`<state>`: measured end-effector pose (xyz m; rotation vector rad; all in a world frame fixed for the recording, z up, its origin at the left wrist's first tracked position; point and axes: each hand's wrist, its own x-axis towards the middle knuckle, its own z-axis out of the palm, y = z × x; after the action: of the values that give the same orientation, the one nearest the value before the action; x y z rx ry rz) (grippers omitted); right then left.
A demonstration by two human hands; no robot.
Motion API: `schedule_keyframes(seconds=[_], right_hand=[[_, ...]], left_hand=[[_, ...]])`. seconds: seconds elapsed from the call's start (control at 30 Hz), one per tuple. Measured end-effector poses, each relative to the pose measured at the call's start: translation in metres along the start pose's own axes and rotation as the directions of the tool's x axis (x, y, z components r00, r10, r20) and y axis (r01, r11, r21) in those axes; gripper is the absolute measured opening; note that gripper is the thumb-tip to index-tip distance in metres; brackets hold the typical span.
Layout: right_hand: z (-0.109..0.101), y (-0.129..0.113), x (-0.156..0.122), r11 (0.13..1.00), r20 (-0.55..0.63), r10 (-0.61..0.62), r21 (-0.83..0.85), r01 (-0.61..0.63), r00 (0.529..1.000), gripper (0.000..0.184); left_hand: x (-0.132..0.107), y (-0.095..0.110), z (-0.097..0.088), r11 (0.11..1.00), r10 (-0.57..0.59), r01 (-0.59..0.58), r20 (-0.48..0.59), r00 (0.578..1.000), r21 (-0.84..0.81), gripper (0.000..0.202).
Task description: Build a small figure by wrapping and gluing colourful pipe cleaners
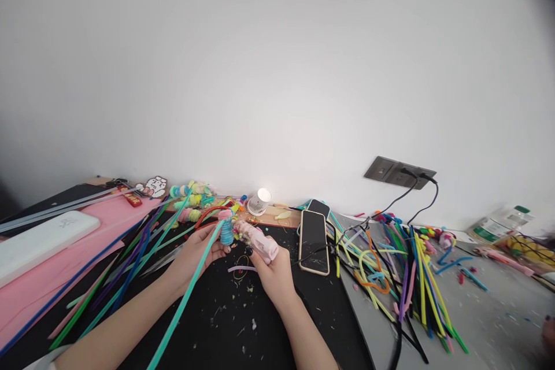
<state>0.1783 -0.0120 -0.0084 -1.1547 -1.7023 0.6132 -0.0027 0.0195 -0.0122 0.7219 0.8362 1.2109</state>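
Note:
A small coiled pipe-cleaner piece [226,232], blue with a pink top, is held in the fingers of my left hand [202,254]. A long turquoise pipe cleaner [186,306] runs from beside it down toward me, across my left forearm. My right hand [273,269] is wrapped round a pink hot glue gun [260,241], its front end pointing at the coiled piece. Whether its tip touches the piece I cannot tell. Below my hands, a short pale lilac strip [243,269] lies on the black mat [243,324], among whitish scraps.
Loose pipe cleaners [427,295] are heaped at right; others [125,266] lie at left. Phones [314,243], a paper cup [259,201] and finished fuzzy coils [191,202] stand near the wall. Black cords run from a socket [399,172]. Another person's hand [548,332] shows at the right edge.

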Motion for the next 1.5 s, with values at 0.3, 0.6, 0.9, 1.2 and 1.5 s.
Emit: schedule_keyframes(seconds=[0.3, 0.6, 0.9, 1.2, 1.5], right_hand=[[0.000, 0.001, 0.000, 0.996, -0.003, 0.018, -0.084, -0.018, 1.000, 0.009], [-0.007, -0.001, 0.002, 0.856, -0.109, 0.153, -0.482, -0.187, 0.982, 0.023], [0.000, -0.009, -0.004, 0.828, -0.098, 0.011, -0.557, -0.064, 0.995, 0.047], [0.007, -0.024, -0.008, 0.944, -0.017, -0.242, -0.236, 0.231, 0.970, 0.023], [0.007, -0.016, -0.007, 0.995, -0.147, -0.102, 0.000, 0.103, 0.984, 0.026]], left_hand=[[-0.003, -0.002, -0.002, 0.999, 0.031, -0.033, 0.048, 0.998, 0.039, 0.027], [-0.002, 0.000, -0.004, 0.988, 0.070, -0.068, -0.006, 0.998, 0.139, 0.027], [-0.006, 0.006, 0.003, 0.890, 0.209, -0.175, -0.036, 0.977, 0.420, 0.034], [-0.011, 0.005, 0.008, 0.784, 0.197, -0.280, 0.206, 0.959, 0.554, 0.023], [-0.013, 0.004, 0.006, 0.872, 0.028, -0.143, 0.244, 0.969, 0.467, 0.025]])
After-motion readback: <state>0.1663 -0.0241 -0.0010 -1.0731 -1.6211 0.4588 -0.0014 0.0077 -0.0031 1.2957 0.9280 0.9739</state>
